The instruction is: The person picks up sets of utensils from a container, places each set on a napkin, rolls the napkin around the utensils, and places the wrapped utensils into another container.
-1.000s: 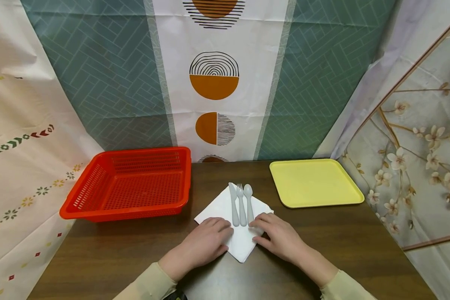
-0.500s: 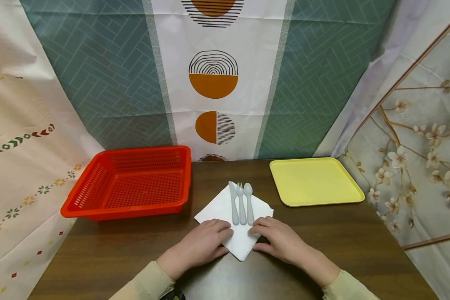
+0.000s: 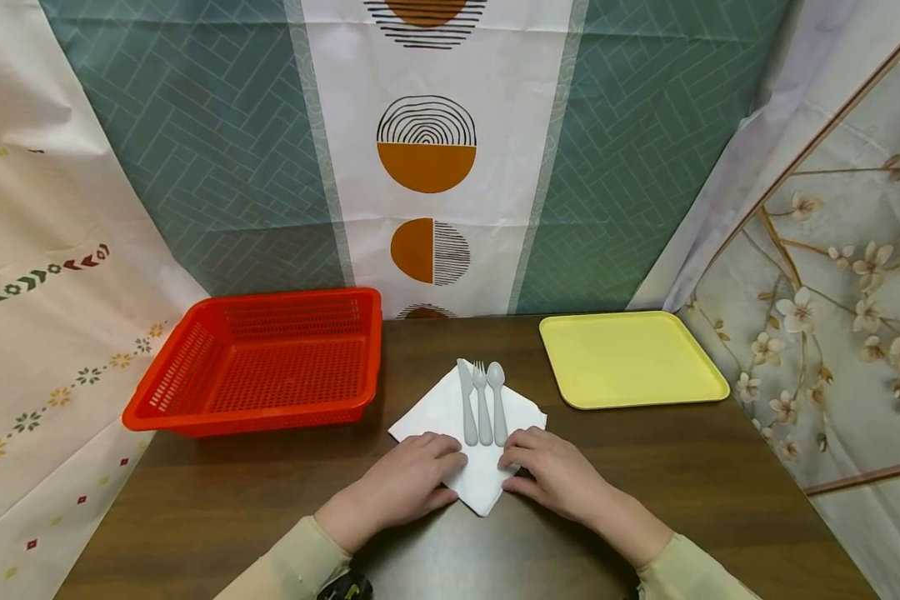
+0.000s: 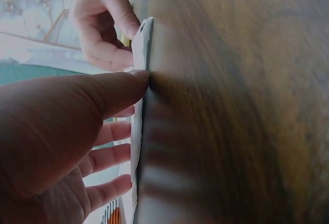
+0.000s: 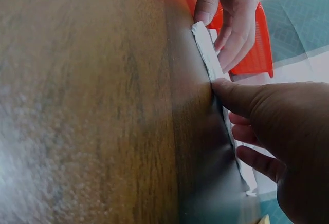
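A white paper napkin [image 3: 482, 479] lies on the wooden table with one corner pointing toward me. On it, side by side, rest a grey knife [image 3: 468, 408], a fork [image 3: 483, 412] and a spoon [image 3: 498, 408], handles toward me. My left hand [image 3: 412, 479] touches the napkin's lower left side, fingers on top and thumb by its near edge. Opposite it, my right hand [image 3: 558, 479] rests on the lower right side, close to the spoon's handle. In the wrist views, the left thumb [image 4: 131, 82] and right thumb [image 5: 231, 93] touch the napkin's edge, their fingers spread apart from them.
A red plastic basket [image 3: 255, 417] stands at the back left of the table [image 3: 270, 483]. At the back right lies a yellow tray [image 3: 633, 358]. Patterned cloths [image 3: 262, 167] hang behind the table and along both sides.
Everything sits slightly higher in the head view as the camera tilts. Both hands, the napkin and the cutlery keep nearly the same places relative to each other.
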### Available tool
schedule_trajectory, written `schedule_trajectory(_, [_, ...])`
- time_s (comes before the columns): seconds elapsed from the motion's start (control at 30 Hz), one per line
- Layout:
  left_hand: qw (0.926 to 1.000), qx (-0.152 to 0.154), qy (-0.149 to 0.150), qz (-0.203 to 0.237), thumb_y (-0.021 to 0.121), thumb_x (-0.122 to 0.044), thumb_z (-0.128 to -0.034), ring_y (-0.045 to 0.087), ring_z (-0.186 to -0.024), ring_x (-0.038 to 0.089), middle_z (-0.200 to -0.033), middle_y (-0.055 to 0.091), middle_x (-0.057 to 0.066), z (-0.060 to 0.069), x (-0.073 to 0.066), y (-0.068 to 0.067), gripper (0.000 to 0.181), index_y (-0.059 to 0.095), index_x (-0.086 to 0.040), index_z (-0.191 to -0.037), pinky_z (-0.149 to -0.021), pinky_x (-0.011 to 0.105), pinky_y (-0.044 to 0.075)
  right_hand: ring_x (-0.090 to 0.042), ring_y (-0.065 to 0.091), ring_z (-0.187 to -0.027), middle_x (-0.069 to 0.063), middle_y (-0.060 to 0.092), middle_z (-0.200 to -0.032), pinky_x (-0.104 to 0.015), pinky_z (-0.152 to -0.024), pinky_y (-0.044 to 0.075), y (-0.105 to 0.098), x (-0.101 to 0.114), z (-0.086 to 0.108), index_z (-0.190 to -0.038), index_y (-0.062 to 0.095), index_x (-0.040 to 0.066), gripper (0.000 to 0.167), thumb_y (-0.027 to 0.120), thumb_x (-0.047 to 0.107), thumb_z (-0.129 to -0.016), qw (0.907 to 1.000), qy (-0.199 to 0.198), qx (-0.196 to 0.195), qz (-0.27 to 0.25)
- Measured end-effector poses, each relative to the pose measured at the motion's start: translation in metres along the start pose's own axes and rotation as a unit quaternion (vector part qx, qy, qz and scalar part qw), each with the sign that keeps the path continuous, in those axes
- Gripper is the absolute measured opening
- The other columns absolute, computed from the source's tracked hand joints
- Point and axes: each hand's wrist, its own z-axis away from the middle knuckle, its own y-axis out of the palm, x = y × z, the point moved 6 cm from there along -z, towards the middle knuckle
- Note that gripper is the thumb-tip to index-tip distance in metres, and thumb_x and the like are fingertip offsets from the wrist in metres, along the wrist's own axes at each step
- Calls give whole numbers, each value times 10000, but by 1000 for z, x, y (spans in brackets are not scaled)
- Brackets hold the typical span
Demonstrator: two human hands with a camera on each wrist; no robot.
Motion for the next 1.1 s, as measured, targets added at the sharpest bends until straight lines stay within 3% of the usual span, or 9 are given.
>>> schedule_trajectory(0.37, [9994, 253, -103, 199, 879, -365, -967, 654, -1220, 257, -1330, 693, 54, -3, 2, -1, 445, 734, -120, -1309, -1039, 443, 548, -130, 641, -959, 100, 681, -1029, -354, -818, 573, 1, -1, -4, -994, 761, 209, 174, 920, 215, -924, 9998, 14, -158, 107])
schedule_trajectory(0.63, [9993, 232, -124, 271, 884, -355, -963, 651, -1221, 251, -1327, 689, 39, -4, 5, -2, 447, 731, -136, -1320, -1030, 443, 546, -135, 671, -970, 93, 695, -1019, -350, -826, 596, 1, -2, -4, -1010, 772, 190, 235, 898, 41, -879, 9995, 21, -253, 184])
schedule_trajectory(0.8, [9996, 25, -91, 275, 876, -269, -964, 667, -1170, 246, -1271, 707, 15, -5, 5, -2, 362, 737, -147, -1276, -986, 434, 559, -129, 659, -945, 92, 687, -1007, -343, -792, 594, 0, -4, -5, -997, 762, 196, 277, 884, -5, -851, 9994, 50, -334, 72])
schedule_trajectory(1.1, [9987, -468, -91, 178, 841, -153, -959, 681, -970, 236, -1096, 741, -16, -10, 7, -5, 152, 767, -164, -1091, -889, 377, 570, -80, 669, -909, 95, 672, -1045, -340, -779, 600, 0, -6, -6, -993, 758, 200, 181, 851, 57, -931, 9976, 351, -583, -100])
